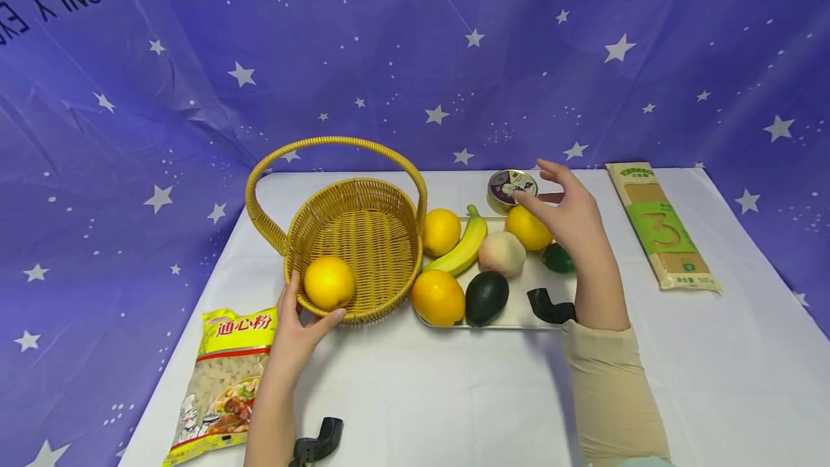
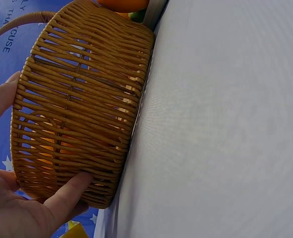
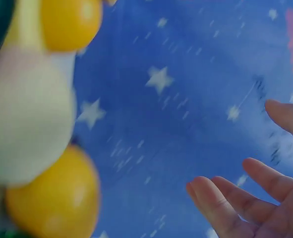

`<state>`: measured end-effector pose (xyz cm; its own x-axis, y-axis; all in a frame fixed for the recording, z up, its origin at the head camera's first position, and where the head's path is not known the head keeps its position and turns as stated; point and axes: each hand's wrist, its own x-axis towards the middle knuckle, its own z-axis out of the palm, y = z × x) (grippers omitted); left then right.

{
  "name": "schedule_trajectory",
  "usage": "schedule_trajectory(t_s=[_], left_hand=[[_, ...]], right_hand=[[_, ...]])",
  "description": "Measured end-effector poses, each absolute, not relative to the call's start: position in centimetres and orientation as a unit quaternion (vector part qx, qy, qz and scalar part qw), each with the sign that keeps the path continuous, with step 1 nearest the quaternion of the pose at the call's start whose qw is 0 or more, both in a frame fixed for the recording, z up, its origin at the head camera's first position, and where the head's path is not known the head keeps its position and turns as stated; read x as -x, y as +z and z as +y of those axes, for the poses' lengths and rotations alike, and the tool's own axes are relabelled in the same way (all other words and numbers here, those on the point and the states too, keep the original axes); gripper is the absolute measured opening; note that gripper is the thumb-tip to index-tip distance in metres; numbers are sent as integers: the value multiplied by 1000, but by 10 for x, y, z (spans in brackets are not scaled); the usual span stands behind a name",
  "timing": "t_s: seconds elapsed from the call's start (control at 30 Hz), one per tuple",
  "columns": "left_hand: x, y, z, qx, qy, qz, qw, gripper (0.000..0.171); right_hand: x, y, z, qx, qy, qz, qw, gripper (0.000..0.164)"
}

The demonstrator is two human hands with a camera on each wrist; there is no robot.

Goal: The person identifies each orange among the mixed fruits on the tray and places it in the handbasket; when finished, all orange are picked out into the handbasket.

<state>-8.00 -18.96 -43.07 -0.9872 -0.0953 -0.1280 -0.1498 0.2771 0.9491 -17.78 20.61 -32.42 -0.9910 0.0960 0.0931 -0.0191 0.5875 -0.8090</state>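
Observation:
A round wicker basket (image 1: 372,236) with a tall arched handle stands left of the middle. One yellow-orange fruit (image 1: 329,282) lies inside, near its front left rim. My left hand (image 1: 305,330) holds the basket at that side, its fingers against the woven wall (image 2: 87,99) in the left wrist view. My right hand (image 1: 570,218) is over the back right of a white tray (image 1: 521,312), fingers spread and nothing held. Closest to it are a yellow fruit (image 1: 528,229) and a round tin (image 1: 502,197). A pale peach (image 1: 502,254) lies just left of them.
Also on the tray are a banana (image 1: 463,247), two orange fruits (image 1: 441,231), a dark avocado (image 1: 486,298) and a small green fruit (image 1: 558,259). A pasta bag (image 1: 223,380) lies front left, a flat noodle packet (image 1: 664,229) far right. A starry purple cloth (image 1: 389,56) hangs behind.

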Motion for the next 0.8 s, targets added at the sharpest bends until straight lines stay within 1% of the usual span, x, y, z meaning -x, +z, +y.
schedule_trajectory(t_s=[0.13,0.27,0.53,0.8], left_hand=[[80,-431,-189,77,594,800,19,104],[80,-431,-189,75,593,802,20,103],[81,-431,-191,83,598,797,29,103],[80,-429,-189,75,590,804,22,102]], right_hand=[[185,-339,227,52,427,-902,32,81],[193,-355,240,58,394,-917,-11,84],[209,-372,244,58,315,-942,-102,85],[220,-379,242,37,289,-946,-145,83]])
